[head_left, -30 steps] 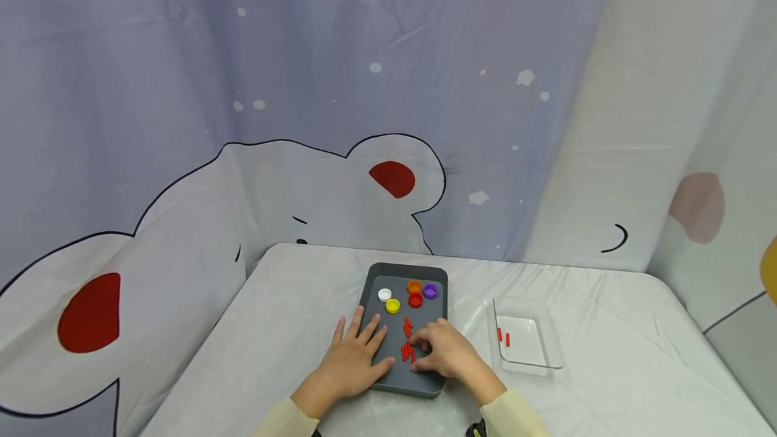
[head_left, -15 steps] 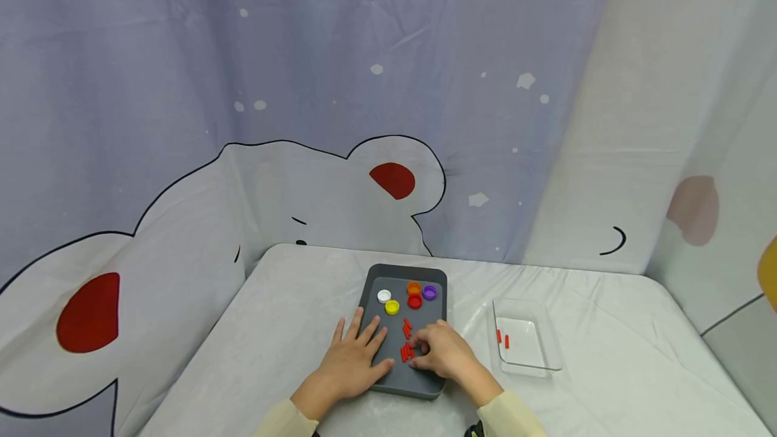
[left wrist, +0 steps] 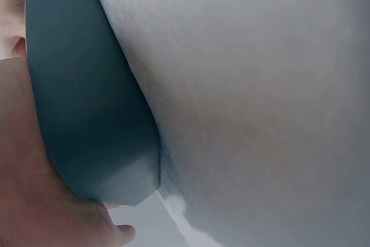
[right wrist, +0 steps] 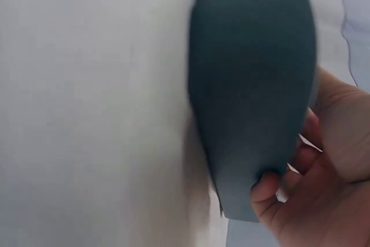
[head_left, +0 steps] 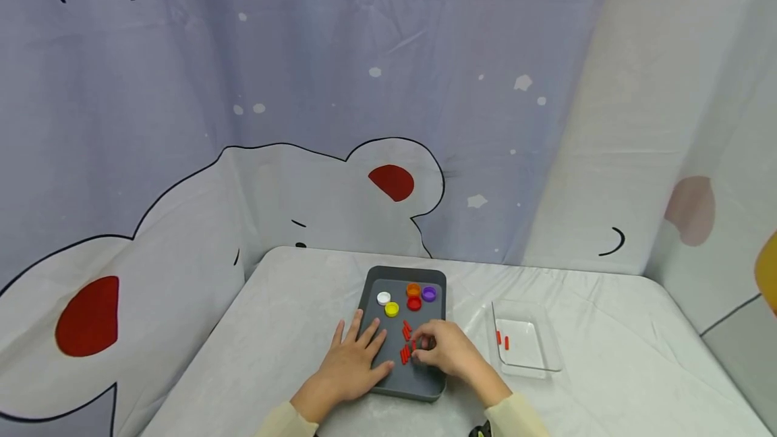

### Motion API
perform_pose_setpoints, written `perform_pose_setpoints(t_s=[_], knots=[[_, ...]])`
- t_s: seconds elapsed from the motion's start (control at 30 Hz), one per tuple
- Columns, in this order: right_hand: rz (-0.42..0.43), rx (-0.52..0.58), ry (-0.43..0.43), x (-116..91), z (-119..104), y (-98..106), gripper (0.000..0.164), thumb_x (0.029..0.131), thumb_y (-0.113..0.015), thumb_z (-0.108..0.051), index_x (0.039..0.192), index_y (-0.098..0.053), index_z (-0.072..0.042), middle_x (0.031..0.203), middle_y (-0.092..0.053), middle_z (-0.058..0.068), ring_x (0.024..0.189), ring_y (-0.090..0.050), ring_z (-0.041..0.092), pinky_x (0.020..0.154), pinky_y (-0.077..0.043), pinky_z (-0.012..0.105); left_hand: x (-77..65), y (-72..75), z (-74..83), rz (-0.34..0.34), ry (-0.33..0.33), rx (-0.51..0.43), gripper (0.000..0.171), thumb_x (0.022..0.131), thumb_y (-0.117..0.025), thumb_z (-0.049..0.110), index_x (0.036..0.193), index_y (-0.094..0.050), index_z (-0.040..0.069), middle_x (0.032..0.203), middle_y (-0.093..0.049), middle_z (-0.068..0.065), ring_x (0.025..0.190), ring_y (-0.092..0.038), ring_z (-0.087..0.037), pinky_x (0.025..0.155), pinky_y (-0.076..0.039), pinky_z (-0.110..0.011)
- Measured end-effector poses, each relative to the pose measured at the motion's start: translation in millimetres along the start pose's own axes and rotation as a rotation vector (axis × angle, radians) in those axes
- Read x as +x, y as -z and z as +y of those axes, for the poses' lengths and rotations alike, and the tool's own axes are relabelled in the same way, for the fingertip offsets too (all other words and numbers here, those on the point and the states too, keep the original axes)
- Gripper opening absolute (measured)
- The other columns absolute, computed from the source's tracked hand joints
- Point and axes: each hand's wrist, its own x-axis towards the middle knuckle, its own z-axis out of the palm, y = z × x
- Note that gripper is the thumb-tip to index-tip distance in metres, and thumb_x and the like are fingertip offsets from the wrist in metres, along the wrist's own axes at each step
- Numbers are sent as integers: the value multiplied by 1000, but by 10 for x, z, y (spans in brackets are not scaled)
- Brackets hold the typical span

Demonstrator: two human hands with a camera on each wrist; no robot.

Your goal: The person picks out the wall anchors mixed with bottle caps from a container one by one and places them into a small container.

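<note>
A dark grey tray (head_left: 413,386) lies on the white-covered table. My left hand (head_left: 351,366) rests with spread, straight fingers on the tray's left side. Over the tray's right half, my right hand (head_left: 449,349) pinches a small red stick (head_left: 414,344) between thumb and index finger. Several red sticks (head_left: 405,355) lie just left of those fingertips, and a few more red sticks (head_left: 407,330) lie farther up the tray. In the right wrist view the tray's outer wall (right wrist: 248,85) hides the fingertips and the stick.
Toward the tray's far end sit small round caps: white (head_left: 384,298), yellow (head_left: 391,309), orange (head_left: 413,290), red (head_left: 414,303) and purple (head_left: 428,294). Right of the tray stands a clear plastic box (head_left: 549,356) with two red sticks (head_left: 506,342) in it. A printed curtain hangs behind.
My right hand's fingertips have lifted slightly from the near group, and one red stick now shows between them, apart from the others. The left hand stays in place.
</note>
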Motion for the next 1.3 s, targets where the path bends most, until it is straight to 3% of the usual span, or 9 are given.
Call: perform_pose_setpoints(t_s=[0.17, 0.4, 0.6, 1.03, 1.17, 1.3], knots=[[78, 138, -7, -37, 13, 86, 20, 82, -82, -10, 101, -76, -5, 76, -61, -6, 65, -51, 0, 59, -46, 20, 3, -7, 8, -8, 9, -3, 72, 100, -42, 63, 155, -44, 17, 165, -32, -5, 156, -4, -38, 120, -5, -66], [156, 254, -12, -113, 63, 197, 20, 84, -82, -14, 103, -76, -12, 77, -61, -9, 68, -55, 3, 61, -48, 21, -11, 42, 30, -1, 10, 6, 72, 100, -43, 64, 154, -45, 17, 164, -34, -5, 156, -7, -39, 119, -8, -66], [235, 279, 60, -172, 135, 270, 22, 85, -82, -14, 106, -76, -10, 82, -63, -8, 70, -55, 4, 62, -48, 21, -8, 14, 20, 9, 4, 2, 71, 100, -42, 63, 154, -46, 16, 164, -35, -6, 156, -6, -39, 119, -7, -67], [298, 305, -24, -305, 183, 557, 25, 85, -81, -9, 110, -75, -5, 81, -64, -2, 67, -53, 5, 60, -46, 21, 2, -1, -4, 9, -4, 4, 71, 101, -43, 62, 154, -46, 16, 164, -33, -6, 156, -5, -40, 119, -6, -67], [315, 293, -44, -345, 250, 668, 27, 87, -80, -8, 112, -74, -5, 82, -64, 0, 67, -54, 6, 60, -47, 22, 25, -58, -30, 18, -4, 8, 71, 101, -42, 63, 155, -45, 18, 165, -32, -5, 156, -3, -39, 119, -5, -67], [301, 313, -96, -390, 383, 778, 29, 88, -80, -16, 115, -74, -10, 84, -64, 0, 68, -56, 8, 57, -49, 24, 7, -23, -9, 14, -9, -8, 71, 101, -42, 62, 154, -45, 16, 164, -33, -7, 156, -5, -41, 119, -5, -67]])
